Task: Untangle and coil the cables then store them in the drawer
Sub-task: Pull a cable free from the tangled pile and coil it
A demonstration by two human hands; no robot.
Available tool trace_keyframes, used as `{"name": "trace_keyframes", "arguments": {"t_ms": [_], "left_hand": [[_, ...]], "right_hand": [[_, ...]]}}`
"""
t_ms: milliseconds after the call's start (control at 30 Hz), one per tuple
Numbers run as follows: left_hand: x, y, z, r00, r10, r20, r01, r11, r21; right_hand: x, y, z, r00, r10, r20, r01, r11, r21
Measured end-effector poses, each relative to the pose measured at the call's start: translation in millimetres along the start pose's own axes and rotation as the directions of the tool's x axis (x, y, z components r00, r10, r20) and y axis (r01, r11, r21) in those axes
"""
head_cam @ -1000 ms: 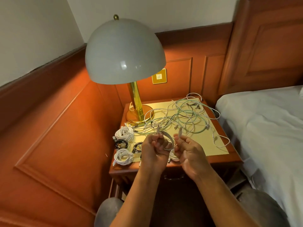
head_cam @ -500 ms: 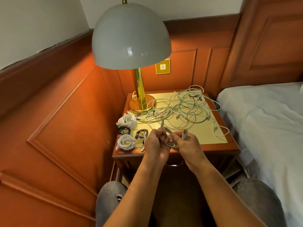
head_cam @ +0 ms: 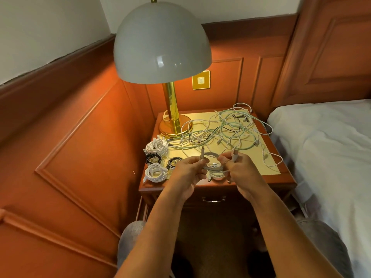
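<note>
From the head camera we hold a pale cable coil over the nightstand's front edge — left hand and right hand pinching opposite sides. It looks light, limp and springy — we'd grip across the loops, not the plugs. The tangled cables lie toward the back edge.

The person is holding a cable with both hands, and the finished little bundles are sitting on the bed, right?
Not quite. Both the left hand and the right hand do hold the cable, but the head view shows the finished bundles lying on the left side of the nightstand near the lamp, not on the bed.
</note>
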State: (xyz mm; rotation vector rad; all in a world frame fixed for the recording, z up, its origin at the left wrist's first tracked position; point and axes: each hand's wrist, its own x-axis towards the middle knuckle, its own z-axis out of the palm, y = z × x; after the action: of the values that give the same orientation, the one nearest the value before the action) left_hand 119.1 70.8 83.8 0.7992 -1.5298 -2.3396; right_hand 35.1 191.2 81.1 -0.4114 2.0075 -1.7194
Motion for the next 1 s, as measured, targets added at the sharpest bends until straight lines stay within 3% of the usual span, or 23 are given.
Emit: {"name": "trace_keyframes", "arguments": {"t_ms": [167, 300, 500, 833, 1000], "left_hand": [[2.2, -5.3, 4.3, 0.994, -0.016, -0.107, 0.008, 0.997, -0.074], [4.1, -10.2, 7.9, 0.983, -0.07, -0.171, 0.045, 0.988, -0.145], [8.0, -14.8, 2.6, 0.968, -0.135, -0.213, 0.088, 0.973, -0.215], [13.1, -25.7, 0.2, 0.96, -0.077, -0.269, 0.059, 0.995, -0.076], [13.3, -28.3, 0.3, 0.97, 0.003, -0.241, 0.007, 0.999, 0.039]], "right_hand": [[-5.2, 1.4, -5.6, 0.994, 0.108, 0.02, -0.108, 0.939, 0.326], [-11.0, 8.0, -2.8, 0.994, 0.103, 0.042, -0.11, 0.85, 0.515], [-19.8, 21.5, -1.5, 0.996, 0.086, 0.029, -0.086, 0.779, 0.621], [-23.3, 25.6, -6.6, 0.993, 0.099, 0.062, -0.117, 0.812, 0.571], [-26.1, 14.0, -19.1, 0.988, 0.072, 0.139, -0.147, 0.73, 0.668]]}}
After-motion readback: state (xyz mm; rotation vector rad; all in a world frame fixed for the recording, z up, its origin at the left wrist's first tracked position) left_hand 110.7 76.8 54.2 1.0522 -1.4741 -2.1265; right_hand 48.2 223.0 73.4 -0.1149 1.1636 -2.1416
